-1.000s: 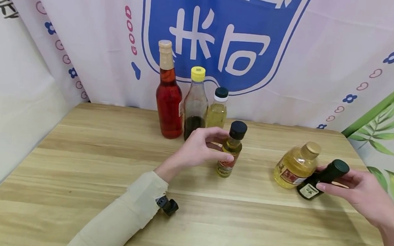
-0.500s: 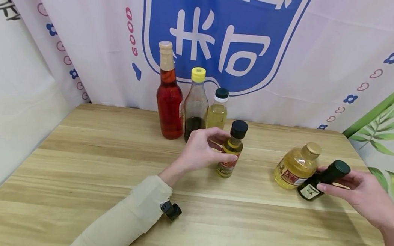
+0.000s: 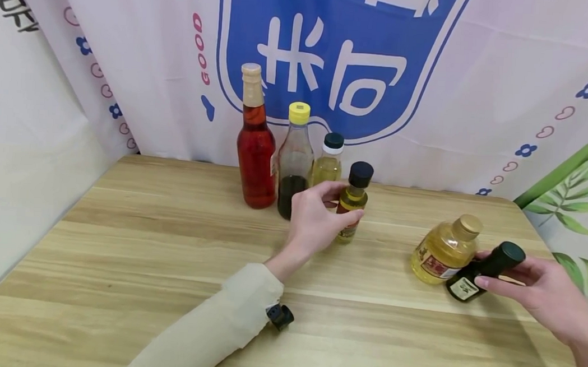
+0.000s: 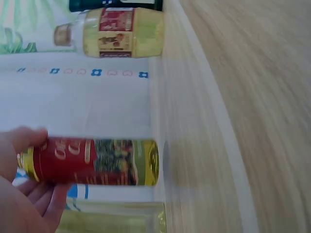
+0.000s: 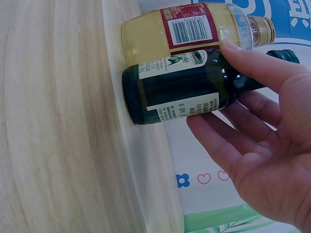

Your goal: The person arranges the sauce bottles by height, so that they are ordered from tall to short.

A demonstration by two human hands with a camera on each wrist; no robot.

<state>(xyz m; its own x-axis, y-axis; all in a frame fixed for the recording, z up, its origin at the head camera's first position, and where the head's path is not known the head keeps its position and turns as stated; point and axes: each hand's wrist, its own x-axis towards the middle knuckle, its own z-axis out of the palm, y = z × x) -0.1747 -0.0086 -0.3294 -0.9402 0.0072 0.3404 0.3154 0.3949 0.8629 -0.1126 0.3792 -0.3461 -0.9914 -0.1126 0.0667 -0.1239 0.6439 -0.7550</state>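
My left hand point(image 3: 319, 216) grips a small oil bottle point(image 3: 352, 201) with a black cap and a red label. In the left wrist view a narrow gap seems to show between the base of this oil bottle point(image 4: 97, 161) and the table. At the right, my right hand point(image 3: 552, 295) holds a dark green bottle point(image 3: 475, 276) around its upper part, thumb on the near side. This green bottle stands beside a wide bottle of yellow oil point(image 3: 441, 254). In the right wrist view the green bottle point(image 5: 180, 85) and the yellow oil bottle point(image 5: 187, 29) lie close together, apparently touching.
Along the back stand a tall red bottle point(image 3: 256, 159), a yellow-capped bottle of dark liquid point(image 3: 292, 192) and a green-capped bottle of pale oil point(image 3: 327, 169), partly behind my left hand. The wooden table point(image 3: 142, 264) ends at a printed curtain point(image 3: 167, 114).
My left hand has moved the black-capped oil bottle away from me, toward the back row, and slightly right. My right hand and the green bottle stay nearly where they were.
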